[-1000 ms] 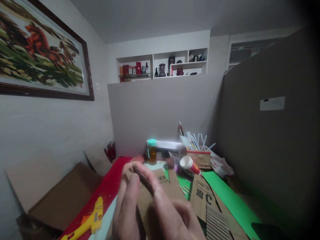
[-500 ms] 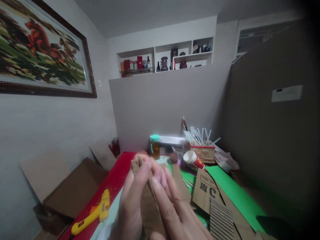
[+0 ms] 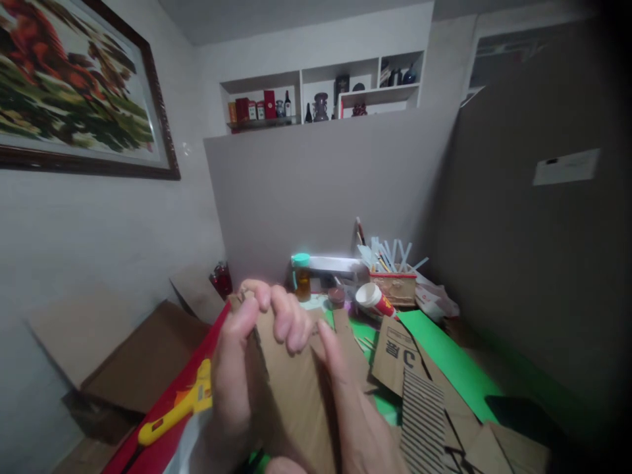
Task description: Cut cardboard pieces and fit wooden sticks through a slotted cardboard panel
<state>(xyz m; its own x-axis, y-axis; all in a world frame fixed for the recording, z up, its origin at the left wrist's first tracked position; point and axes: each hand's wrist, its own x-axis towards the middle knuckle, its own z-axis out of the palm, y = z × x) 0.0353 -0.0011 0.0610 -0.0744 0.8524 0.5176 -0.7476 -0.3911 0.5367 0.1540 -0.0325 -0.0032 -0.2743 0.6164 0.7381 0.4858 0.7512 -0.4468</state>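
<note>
A brown corrugated cardboard piece (image 3: 291, 388) is held upright close to the camera, its flat face toward me. My left hand (image 3: 241, 368) grips its top and left edge, fingers curled over the upper rim and thumb along the side. My right hand (image 3: 355, 408) lies against the piece's right side, index finger stretched up along the cardboard; the rest of that hand is cut off by the frame's lower edge.
A yellow glue gun (image 3: 172, 411) lies on the red table edge (image 3: 148, 438) at left. Printed cardboard offcuts (image 3: 395, 355) and a striped piece (image 3: 422, 421) cover a green sheet (image 3: 444, 355). Behind stand a teal-capped jar (image 3: 301, 276), a tipped paper cup (image 3: 372, 299), a box of sticks (image 3: 392, 280). Cardboard screens enclose the back and right.
The cardboard piece has turned from edge-on to face-on, and my left fingers have curled over its top. The view has dipped slightly and shifted left.
</note>
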